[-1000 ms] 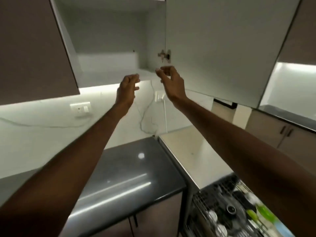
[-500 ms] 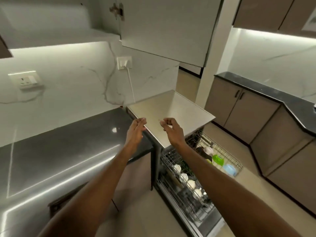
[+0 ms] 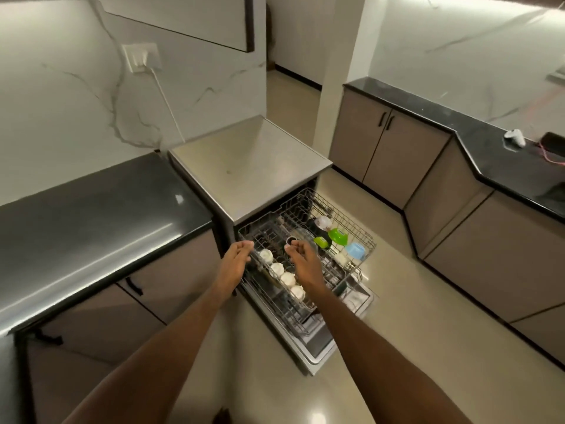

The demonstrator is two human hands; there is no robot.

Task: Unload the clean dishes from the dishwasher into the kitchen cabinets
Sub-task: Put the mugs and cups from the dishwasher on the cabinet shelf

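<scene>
**Both hands empty above the open dishwasher**

Both arms reach forward and down, side by side. The left hand [image 3: 235, 261] hangs over the near-left corner of the pulled-out rack [image 3: 363, 237], fingers loosely bent and together, holding nothing. The right hand [image 3: 304, 261] hovers just beside it over the middle of the rack, fingers relaxed and slightly curled, also empty.

A row of white cups [image 3: 282, 275] sits in the rack between and just below the two hands. Further right in the rack lie a green lid [image 3: 337, 235] and a blue container [image 3: 354, 250]. The dishwasher [image 3: 253, 166] stands beside the dark worktop [image 3: 91, 215].
</scene>
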